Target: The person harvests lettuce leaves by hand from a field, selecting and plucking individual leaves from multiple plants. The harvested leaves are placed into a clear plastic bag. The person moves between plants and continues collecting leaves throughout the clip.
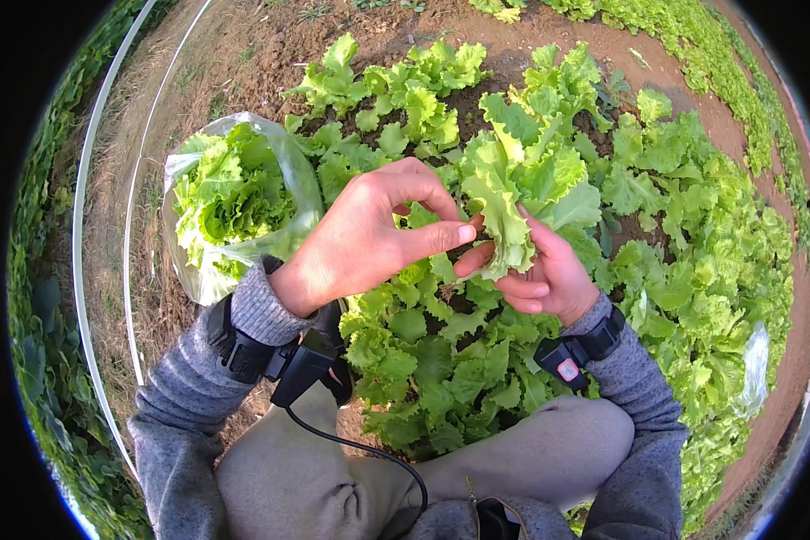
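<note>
My right hand (547,273) holds a pulled lettuce plant (530,175) near its base, the frilly light-green leaves pointing up and away from me. Close against the plant's lower left side is my left hand (391,233), thumb and index finger almost meeting at the edge of a leaf. Whether those fingertips pinch a leaf or stem is hard to make out. Some thin roots show below the plant's base. To the left of my left hand stands a clear plastic bag (290,175), its mouth wide and loose lettuce leaves (236,196) filling it.
Growing lettuce (439,358) covers the soil bed before me and to the right. A crumpled clear plastic bag (754,371) lies on the plants at far right. White hoops or pipes (81,202) curve along the left. A black cable (358,442) hangs from my left wrist device (304,368).
</note>
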`<state>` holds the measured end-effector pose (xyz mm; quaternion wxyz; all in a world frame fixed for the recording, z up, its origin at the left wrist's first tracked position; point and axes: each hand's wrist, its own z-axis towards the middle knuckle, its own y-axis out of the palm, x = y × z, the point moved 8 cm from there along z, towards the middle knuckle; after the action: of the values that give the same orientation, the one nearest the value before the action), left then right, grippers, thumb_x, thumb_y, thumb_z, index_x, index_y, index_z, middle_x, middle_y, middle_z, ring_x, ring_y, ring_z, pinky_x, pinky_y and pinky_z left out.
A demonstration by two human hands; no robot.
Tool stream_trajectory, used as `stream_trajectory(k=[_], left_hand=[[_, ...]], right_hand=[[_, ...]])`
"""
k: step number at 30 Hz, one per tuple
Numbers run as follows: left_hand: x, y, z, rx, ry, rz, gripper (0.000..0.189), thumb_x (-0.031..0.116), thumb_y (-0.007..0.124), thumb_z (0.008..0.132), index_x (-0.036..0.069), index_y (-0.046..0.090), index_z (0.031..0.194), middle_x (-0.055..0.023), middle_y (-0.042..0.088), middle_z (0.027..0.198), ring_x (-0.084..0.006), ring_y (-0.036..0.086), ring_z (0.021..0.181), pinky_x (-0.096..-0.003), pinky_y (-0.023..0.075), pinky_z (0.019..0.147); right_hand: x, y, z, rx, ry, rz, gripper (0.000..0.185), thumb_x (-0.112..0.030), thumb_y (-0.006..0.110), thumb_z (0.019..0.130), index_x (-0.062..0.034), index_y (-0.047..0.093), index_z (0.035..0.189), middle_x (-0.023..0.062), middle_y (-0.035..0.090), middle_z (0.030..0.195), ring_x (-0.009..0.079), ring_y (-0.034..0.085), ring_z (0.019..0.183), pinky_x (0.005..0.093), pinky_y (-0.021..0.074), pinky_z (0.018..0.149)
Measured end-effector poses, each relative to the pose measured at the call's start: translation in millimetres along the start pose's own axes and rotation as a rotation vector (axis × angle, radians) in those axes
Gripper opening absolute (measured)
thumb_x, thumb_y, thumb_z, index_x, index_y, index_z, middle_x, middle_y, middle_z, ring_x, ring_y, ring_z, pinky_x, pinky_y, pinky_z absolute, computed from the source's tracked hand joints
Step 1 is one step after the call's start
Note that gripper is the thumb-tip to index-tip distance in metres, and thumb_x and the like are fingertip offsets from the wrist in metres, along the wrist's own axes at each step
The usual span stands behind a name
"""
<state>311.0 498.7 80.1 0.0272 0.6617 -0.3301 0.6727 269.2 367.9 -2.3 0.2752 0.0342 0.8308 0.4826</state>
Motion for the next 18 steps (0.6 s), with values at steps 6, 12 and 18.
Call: stream_trajectory(k=[6,12,18], left_hand=[[-16,13,8,0.179,-0.012,0.029,0.028,0.027,0.078,0.073,0.001,0.067,0.077,-0.0122,0.059,0.085,-0.0227,0.059,0.083,-0.0340,0.0473,0.076],[-33,22,11,0.279,-0.046,-0.211,0.026,0.019,0.075,0.076,-0.004,0.067,0.083,-0.0109,0.057,0.094,-0.0189,0.060,0.085,-0.0311,0.0487,0.073],[-56,13,5,0.283,-0.289,-0.585,0.021,0.013,0.060,0.086,-0.002,0.063,0.101,-0.0086,0.064,0.100,-0.0166,0.061,0.091,-0.0325,0.0496,0.082]], right_hand=[[-1,-1,2,0.024,0.006,0.048,0.054,-0.046,0.020,0.101,-0.0092,0.042,0.134,0.0237,0.059,0.116,0.0033,0.037,0.039,0.0174,0.0357,0.034],[-1,-1,5,0.031,-0.030,-0.038,0.052,-0.045,0.020,0.101,-0.0127,0.034,0.139,0.0229,0.056,0.121,0.0035,0.038,0.041,0.0183,0.0387,0.036],[-15,-10,3,0.034,-0.164,0.058,0.051,-0.045,0.021,0.101,-0.0208,0.023,0.146,0.0235,0.051,0.128,0.0047,0.037,0.041,0.0191,0.0407,0.039]])
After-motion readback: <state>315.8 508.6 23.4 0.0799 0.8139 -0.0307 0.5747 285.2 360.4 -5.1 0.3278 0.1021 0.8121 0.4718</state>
